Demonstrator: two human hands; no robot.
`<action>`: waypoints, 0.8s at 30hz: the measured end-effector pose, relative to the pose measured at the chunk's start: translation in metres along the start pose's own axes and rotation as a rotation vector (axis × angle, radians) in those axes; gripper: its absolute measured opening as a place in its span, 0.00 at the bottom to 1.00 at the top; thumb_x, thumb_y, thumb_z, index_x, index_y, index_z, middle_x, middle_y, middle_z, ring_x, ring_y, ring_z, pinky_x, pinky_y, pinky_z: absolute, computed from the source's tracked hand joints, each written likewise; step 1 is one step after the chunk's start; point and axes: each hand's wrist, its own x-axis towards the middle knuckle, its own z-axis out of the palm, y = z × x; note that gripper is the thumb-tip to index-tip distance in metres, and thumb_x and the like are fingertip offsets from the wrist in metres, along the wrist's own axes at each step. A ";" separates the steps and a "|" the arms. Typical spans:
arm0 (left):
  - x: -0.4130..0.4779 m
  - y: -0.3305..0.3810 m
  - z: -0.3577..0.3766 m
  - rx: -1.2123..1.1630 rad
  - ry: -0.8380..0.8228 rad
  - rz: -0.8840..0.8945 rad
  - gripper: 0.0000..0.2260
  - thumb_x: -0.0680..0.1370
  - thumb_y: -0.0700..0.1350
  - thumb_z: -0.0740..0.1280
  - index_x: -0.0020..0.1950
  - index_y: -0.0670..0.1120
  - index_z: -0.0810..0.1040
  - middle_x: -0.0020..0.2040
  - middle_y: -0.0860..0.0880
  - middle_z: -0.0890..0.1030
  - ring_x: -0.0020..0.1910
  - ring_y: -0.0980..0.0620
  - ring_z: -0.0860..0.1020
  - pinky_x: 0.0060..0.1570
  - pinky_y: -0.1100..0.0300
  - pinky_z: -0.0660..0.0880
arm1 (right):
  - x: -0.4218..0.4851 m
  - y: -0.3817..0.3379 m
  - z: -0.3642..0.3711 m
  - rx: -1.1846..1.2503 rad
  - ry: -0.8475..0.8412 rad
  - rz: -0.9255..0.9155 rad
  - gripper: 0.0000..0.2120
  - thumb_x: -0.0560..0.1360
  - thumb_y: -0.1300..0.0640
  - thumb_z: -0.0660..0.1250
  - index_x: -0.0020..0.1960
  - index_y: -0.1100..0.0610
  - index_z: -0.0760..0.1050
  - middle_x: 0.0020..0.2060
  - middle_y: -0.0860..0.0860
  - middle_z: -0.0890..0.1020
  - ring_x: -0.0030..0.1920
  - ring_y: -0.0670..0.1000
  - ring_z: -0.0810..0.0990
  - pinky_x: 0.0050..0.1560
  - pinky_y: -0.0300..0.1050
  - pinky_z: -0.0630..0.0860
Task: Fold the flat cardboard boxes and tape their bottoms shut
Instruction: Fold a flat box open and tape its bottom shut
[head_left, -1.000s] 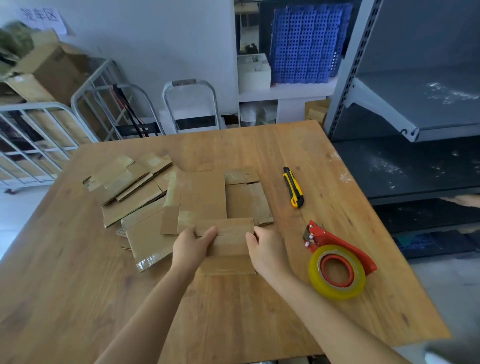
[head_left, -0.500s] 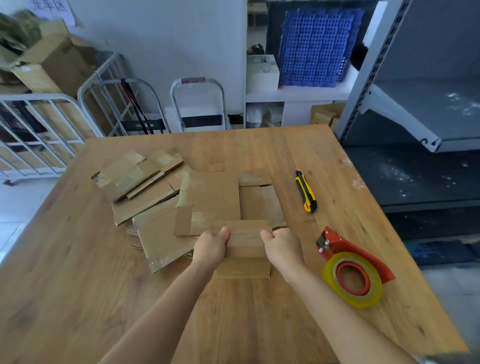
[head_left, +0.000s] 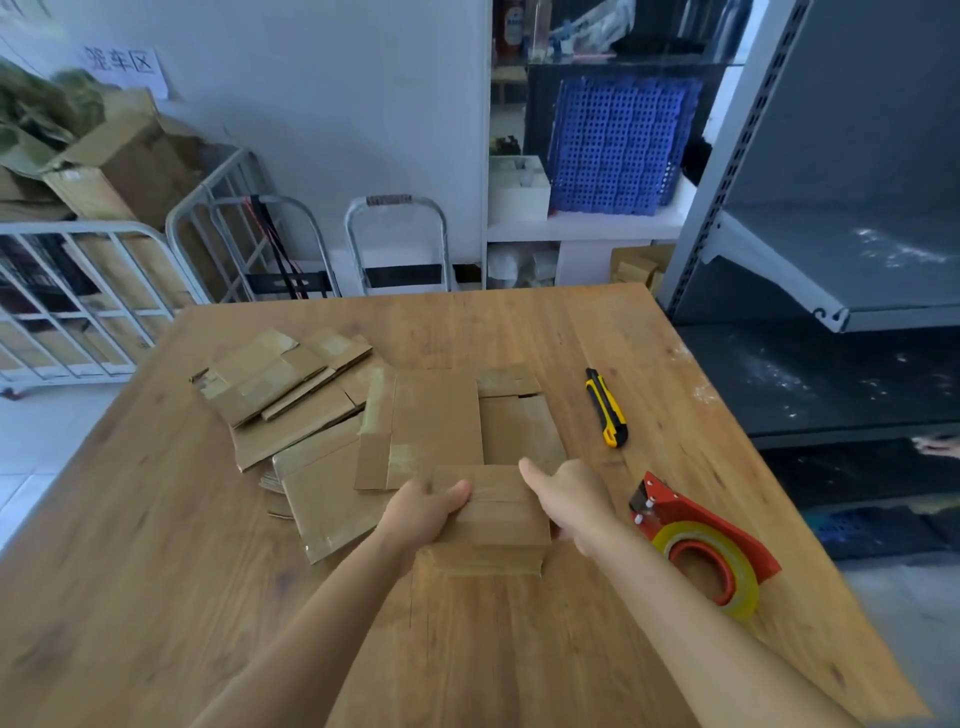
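Left hand (head_left: 423, 512): grips the left edge of a flattened cardboard box (head_left: 496, 512). The thumb lies on the top face. The other fingers curl round the edge and are hidden beneath.
Right hand (head_left: 574, 501): grips the opposite, right edge of the same box. The thumb stretches along the top face, pointing away from the person, and the fingers wrap under the edge.
Position of the held box: low over the near middle of the wooden table (head_left: 156, 571), between the two hands, long side running left to right. A flap projects from its near edge toward the person. Whether it rests on the wood or is raised just clear cannot be told.
Second flat box (head_left: 436, 421): lies just beyond the hands with its flaps spread. The held box overlaps its near edge.
Pile of flat boxes (head_left: 291, 384): to the left of the second box, several sheets fanned and overlapping.
Utility knife (head_left: 605, 408): yellow and black, flat on the table to the right of the boxes and apart from them.
Tape dispenser (head_left: 701, 551): red, carrying a yellowish roll of tape, near the right hand by the table's right edge.
Surroundings: grey metal shelving (head_left: 831, 260) to the right of the table, a blue perforated crate (head_left: 618, 145) beyond it, and metal carts (head_left: 78, 291) at far left.
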 end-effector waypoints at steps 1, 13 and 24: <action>-0.002 -0.002 -0.004 -0.037 -0.040 0.001 0.19 0.70 0.56 0.73 0.55 0.46 0.79 0.50 0.48 0.83 0.49 0.49 0.82 0.53 0.51 0.79 | -0.001 0.001 -0.004 0.084 -0.007 0.022 0.21 0.77 0.40 0.62 0.42 0.59 0.70 0.40 0.53 0.76 0.45 0.56 0.78 0.53 0.59 0.79; -0.027 0.028 -0.002 -0.094 0.089 0.142 0.18 0.77 0.61 0.64 0.49 0.47 0.78 0.46 0.51 0.80 0.44 0.52 0.78 0.42 0.58 0.74 | -0.019 0.002 -0.047 0.161 0.174 -0.207 0.26 0.76 0.46 0.66 0.27 0.56 0.60 0.22 0.49 0.63 0.27 0.53 0.64 0.32 0.45 0.61; -0.017 -0.012 0.022 -0.054 0.043 0.231 0.19 0.72 0.29 0.62 0.57 0.48 0.76 0.55 0.55 0.81 0.56 0.57 0.79 0.46 0.61 0.77 | -0.006 0.058 -0.024 0.415 0.022 -0.013 0.17 0.72 0.66 0.71 0.59 0.59 0.77 0.50 0.50 0.81 0.52 0.50 0.79 0.50 0.41 0.75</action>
